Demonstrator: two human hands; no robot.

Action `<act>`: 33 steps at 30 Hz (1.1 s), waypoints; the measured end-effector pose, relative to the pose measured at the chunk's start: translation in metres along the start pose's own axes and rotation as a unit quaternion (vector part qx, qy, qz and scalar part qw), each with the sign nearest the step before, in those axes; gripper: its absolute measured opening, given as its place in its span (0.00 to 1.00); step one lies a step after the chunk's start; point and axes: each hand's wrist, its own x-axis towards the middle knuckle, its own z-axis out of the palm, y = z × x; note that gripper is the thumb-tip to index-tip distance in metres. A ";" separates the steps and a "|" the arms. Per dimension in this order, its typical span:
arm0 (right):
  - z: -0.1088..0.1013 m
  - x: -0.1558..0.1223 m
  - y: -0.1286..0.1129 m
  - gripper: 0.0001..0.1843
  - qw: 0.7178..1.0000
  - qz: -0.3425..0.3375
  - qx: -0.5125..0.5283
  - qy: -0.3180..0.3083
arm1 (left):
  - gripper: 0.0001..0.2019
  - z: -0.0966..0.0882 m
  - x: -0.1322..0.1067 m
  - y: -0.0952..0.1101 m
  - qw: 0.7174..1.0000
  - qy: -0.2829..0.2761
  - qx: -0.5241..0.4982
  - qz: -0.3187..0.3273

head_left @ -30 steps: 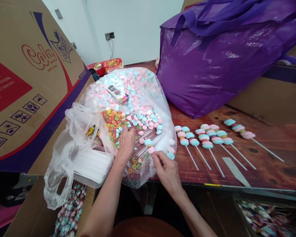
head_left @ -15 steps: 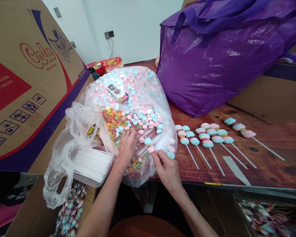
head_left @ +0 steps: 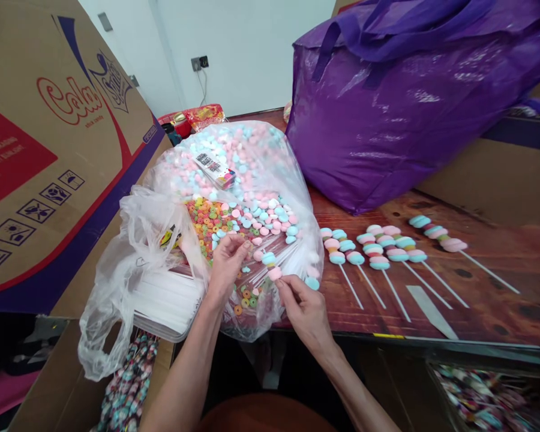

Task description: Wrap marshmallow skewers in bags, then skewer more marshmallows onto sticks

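A clear plastic bag (head_left: 252,162) full of pink and blue marshmallow candies and coloured ring candies lies on the wooden table (head_left: 499,264). My left hand (head_left: 226,261) rests on the candy heap, fingertips pinched on a small candy. My right hand (head_left: 303,309) pinches a thin white stick that carries a blue and a pink candy (head_left: 271,266) at its tip. To the right, several finished candy skewers (head_left: 373,249) lie side by side on the table.
A big purple shopping bag (head_left: 400,108) stands behind the skewers. A large printed cardboard box (head_left: 49,138) leans at the left. A pack of white sticks (head_left: 166,300) lies under the bag's loose plastic. Wrapped sweets fill boxes below the table edge.
My left hand has lifted a little off the heap and turned, closing its fingertips on a candy. My right hand and its stick have hardly moved.
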 end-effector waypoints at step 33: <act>0.001 0.001 -0.007 0.16 0.996 0.021 0.066 -0.062 | 0.18 0.003 -0.014 -0.006 0.982 -0.004 -0.158 -0.107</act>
